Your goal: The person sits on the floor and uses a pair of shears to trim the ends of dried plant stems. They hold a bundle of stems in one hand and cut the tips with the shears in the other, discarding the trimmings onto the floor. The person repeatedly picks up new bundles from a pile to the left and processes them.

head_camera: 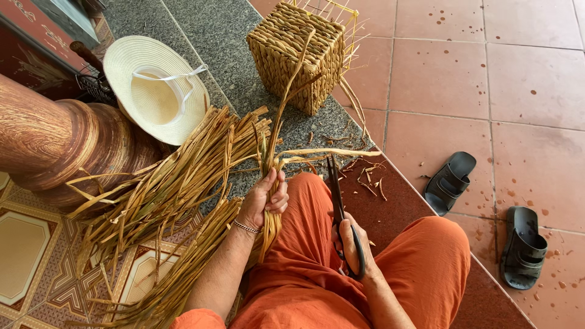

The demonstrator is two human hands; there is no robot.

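Scissors (337, 195) in the right hand (350, 247), fingers closed through the handles, blades pointing up and away over the lap. Just to their left, the left hand (266, 198) grips a bunch of dried straw (272, 164), strands running upright, tips fanning above the fist.

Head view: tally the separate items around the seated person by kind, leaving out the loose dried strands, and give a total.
Woven basket: 1
Straw hat: 1
Scissors, held in the right hand: 1
Dark sandals: 2
Wooden pillar: 1
Total: 6
The left hand grips a bunch of strands.
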